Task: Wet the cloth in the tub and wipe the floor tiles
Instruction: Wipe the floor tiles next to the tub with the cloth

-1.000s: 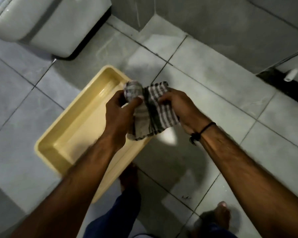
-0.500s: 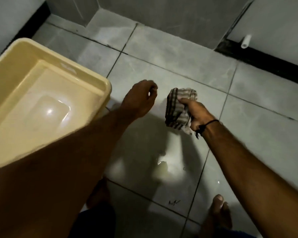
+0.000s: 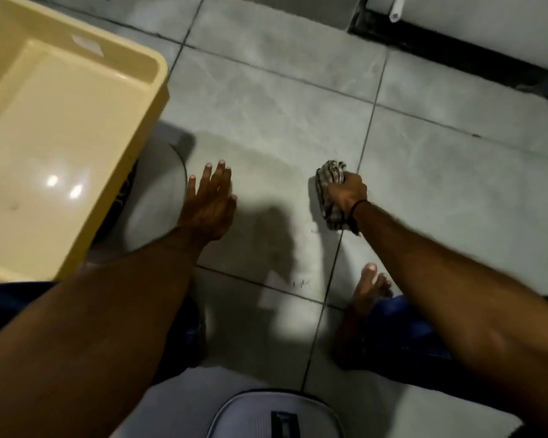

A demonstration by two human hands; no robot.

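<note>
My right hand [image 3: 348,197] grips a bunched grey-and-white checked cloth [image 3: 329,178] and presses it on the grey floor tiles [image 3: 266,105], right by a grout line. A damp streak runs across the tile from the cloth toward my left hand [image 3: 210,203], which rests flat on the floor with its fingers spread and nothing in it. The pale yellow plastic tub [image 3: 159,90] stands at the left, close beside my left hand, with water glinting inside.
My bare right foot [image 3: 369,289] sits just behind the cloth, with blue trouser legs below. A dark gap under a white wall or door [image 3: 456,55] crosses the top right, with a small white cylinder [image 3: 396,9] there. A white device [image 3: 276,415] shows at the bottom edge.
Both hands came away from the tub. The left hand let go of the cloth and went flat on the floor. The right hand lowered the cloth onto the tile.
</note>
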